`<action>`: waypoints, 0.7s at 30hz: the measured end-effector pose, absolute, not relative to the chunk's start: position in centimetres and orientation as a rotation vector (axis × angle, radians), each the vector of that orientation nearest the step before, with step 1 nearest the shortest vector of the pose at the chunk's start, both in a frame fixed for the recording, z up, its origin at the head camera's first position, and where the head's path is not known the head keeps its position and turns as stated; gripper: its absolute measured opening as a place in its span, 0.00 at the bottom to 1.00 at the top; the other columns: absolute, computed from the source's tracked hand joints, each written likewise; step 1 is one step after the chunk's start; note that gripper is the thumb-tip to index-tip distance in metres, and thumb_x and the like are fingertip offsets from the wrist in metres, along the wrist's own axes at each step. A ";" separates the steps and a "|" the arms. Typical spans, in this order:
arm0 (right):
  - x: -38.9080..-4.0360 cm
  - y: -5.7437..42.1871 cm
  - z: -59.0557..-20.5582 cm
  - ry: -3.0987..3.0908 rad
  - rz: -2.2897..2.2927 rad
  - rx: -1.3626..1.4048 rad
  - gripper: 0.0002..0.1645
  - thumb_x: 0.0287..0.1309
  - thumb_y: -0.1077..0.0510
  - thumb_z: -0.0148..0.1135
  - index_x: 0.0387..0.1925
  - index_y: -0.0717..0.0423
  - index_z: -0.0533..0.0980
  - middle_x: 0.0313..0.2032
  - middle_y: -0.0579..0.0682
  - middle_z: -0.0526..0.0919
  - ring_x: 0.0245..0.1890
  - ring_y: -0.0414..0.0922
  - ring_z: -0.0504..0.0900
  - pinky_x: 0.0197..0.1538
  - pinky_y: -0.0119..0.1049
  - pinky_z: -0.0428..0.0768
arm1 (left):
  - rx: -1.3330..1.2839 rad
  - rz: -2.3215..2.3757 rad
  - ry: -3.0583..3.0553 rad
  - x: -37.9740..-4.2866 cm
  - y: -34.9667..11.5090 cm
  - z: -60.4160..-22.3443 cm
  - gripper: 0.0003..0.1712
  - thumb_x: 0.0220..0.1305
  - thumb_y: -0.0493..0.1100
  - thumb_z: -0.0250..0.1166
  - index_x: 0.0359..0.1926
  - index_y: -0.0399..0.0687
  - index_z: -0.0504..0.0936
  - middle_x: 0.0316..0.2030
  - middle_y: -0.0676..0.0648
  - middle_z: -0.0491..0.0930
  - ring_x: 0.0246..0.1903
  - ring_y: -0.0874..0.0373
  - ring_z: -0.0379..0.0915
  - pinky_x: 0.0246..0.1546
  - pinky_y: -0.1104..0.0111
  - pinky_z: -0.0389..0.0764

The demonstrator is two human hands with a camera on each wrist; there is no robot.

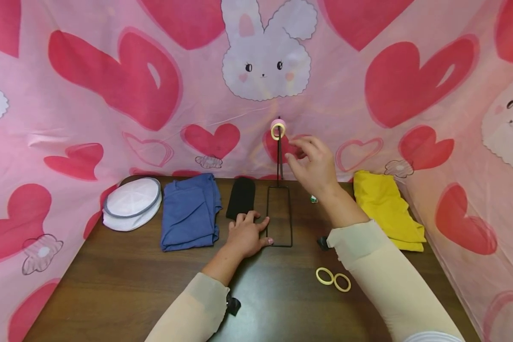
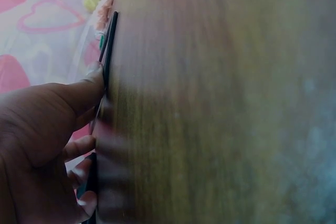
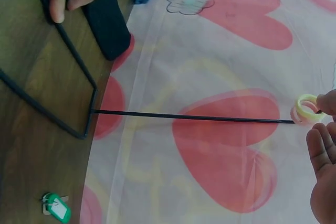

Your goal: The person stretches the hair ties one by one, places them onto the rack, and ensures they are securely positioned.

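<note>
A black wire stand (image 1: 290, 213) has a rectangular base on the table and a tall upright at its far end. Near the top of the upright hang a pale yellow ring (image 1: 283, 135) and a pink ring (image 1: 277, 122). My left hand (image 1: 244, 235) rests on the left side of the base, its thumb at the near edge and its fingers spread. My right hand (image 1: 314, 164) is raised just right of the hanging rings, thumb and forefinger apart. In the right wrist view, fingertips (image 3: 326, 103) overlap the yellow ring (image 3: 307, 99).
Two pale yellow rings (image 1: 325, 276) lie at the front right. A black flat piece (image 1: 241, 197), folded blue cloth (image 1: 190, 213) and white round item with grey rim (image 1: 132, 199) are to the left. Folded yellow cloth (image 1: 384, 209) lies right; a green tag (image 3: 56, 207) sits beyond the base.
</note>
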State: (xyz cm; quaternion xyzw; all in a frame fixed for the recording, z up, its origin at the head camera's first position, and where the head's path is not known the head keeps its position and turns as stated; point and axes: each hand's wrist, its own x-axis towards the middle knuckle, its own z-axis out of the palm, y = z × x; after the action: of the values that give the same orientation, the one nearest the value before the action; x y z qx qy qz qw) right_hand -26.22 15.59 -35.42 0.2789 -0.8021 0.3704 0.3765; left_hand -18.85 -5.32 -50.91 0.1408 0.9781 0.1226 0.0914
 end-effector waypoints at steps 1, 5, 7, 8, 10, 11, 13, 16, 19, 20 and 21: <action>-25.9 15.8 -35.6 -2.059 0.952 0.717 0.16 0.57 0.64 0.75 0.47 0.65 0.86 0.44 0.59 0.84 0.36 0.50 0.85 0.45 0.45 0.85 | 0.417 0.363 2.906 -18.8 -5.3 -50.9 0.42 0.66 0.72 0.62 0.77 0.74 0.66 0.74 0.51 0.60 0.68 0.42 0.56 0.56 0.46 0.63; -24.6 16.8 -36.3 -2.078 0.963 0.720 0.17 0.55 0.64 0.77 0.48 0.62 0.86 0.43 0.56 0.84 0.36 0.49 0.85 0.45 0.45 0.85 | 0.419 0.369 2.902 -18.8 -5.3 -50.9 0.42 0.66 0.72 0.63 0.77 0.73 0.66 0.74 0.51 0.60 0.68 0.42 0.56 0.56 0.46 0.64; -23.9 17.3 -36.7 -2.079 0.958 0.724 0.18 0.54 0.64 0.78 0.48 0.61 0.87 0.43 0.55 0.84 0.36 0.48 0.85 0.45 0.44 0.85 | 0.421 0.369 2.903 -18.8 -5.3 -50.9 0.42 0.65 0.72 0.63 0.77 0.73 0.67 0.74 0.51 0.60 0.68 0.42 0.56 0.56 0.46 0.64; -23.6 17.6 -36.9 -2.077 0.959 0.725 0.18 0.53 0.65 0.78 0.48 0.60 0.87 0.44 0.55 0.85 0.36 0.48 0.85 0.45 0.43 0.85 | 0.422 0.370 2.905 -18.8 -5.3 -50.9 0.42 0.65 0.72 0.63 0.77 0.73 0.67 0.74 0.51 0.61 0.68 0.42 0.56 0.56 0.46 0.64; -23.0 18.1 -37.3 -2.077 0.963 0.736 0.19 0.52 0.65 0.78 0.48 0.60 0.87 0.45 0.55 0.85 0.36 0.47 0.85 0.45 0.41 0.86 | 0.423 0.371 2.908 -18.9 -5.3 -51.0 0.42 0.65 0.72 0.63 0.77 0.73 0.67 0.74 0.51 0.61 0.68 0.42 0.56 0.56 0.46 0.64; -22.7 18.4 -37.5 -2.074 0.966 0.740 0.19 0.52 0.65 0.78 0.48 0.60 0.87 0.45 0.55 0.85 0.36 0.47 0.86 0.44 0.41 0.86 | 0.423 0.372 2.910 -18.9 -5.3 -51.0 0.42 0.65 0.72 0.63 0.77 0.72 0.67 0.74 0.51 0.61 0.68 0.42 0.56 0.56 0.46 0.64; -22.1 18.8 -37.8 -2.082 0.977 0.751 0.20 0.52 0.65 0.79 0.48 0.60 0.87 0.46 0.55 0.84 0.36 0.46 0.86 0.43 0.38 0.86 | 0.419 0.374 2.909 -18.9 -5.3 -50.9 0.42 0.65 0.72 0.63 0.77 0.72 0.67 0.74 0.51 0.61 0.68 0.42 0.56 0.56 0.46 0.64; -21.1 19.4 -38.2 -2.097 0.977 0.769 0.20 0.52 0.64 0.79 0.48 0.61 0.87 0.45 0.55 0.84 0.36 0.45 0.86 0.42 0.32 0.84 | 0.418 0.373 2.905 -18.8 -5.4 -50.7 0.42 0.65 0.72 0.63 0.77 0.72 0.67 0.74 0.50 0.61 0.68 0.41 0.56 0.56 0.46 0.64; -20.0 19.9 -38.6 -2.130 0.966 0.784 0.20 0.52 0.62 0.79 0.48 0.59 0.87 0.44 0.53 0.85 0.37 0.44 0.85 0.44 0.26 0.80 | 0.417 0.377 2.901 -18.7 -5.3 -50.5 0.42 0.66 0.72 0.63 0.77 0.72 0.67 0.74 0.50 0.61 0.69 0.41 0.56 0.56 0.46 0.63; -19.7 20.1 -38.8 -2.136 0.961 0.790 0.20 0.52 0.62 0.79 0.48 0.59 0.87 0.44 0.52 0.85 0.38 0.44 0.85 0.45 0.25 0.78 | 0.417 0.381 2.900 -18.7 -5.3 -50.5 0.42 0.65 0.72 0.63 0.77 0.71 0.67 0.74 0.50 0.61 0.69 0.41 0.56 0.56 0.46 0.64; -19.4 20.3 -39.1 -2.145 0.961 0.797 0.20 0.52 0.62 0.79 0.48 0.59 0.87 0.44 0.52 0.85 0.38 0.45 0.84 0.46 0.24 0.76 | 0.415 0.383 2.897 -18.7 -5.3 -50.4 0.42 0.66 0.72 0.63 0.77 0.71 0.67 0.74 0.50 0.60 0.69 0.41 0.55 0.57 0.46 0.63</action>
State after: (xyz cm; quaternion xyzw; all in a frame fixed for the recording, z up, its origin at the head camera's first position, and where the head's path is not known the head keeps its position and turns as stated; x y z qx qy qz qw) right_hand -19.42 20.28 -39.09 0.3038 -0.8175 0.3665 0.3241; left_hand -18.69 -5.32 -50.43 0.1398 0.9771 0.1291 0.0949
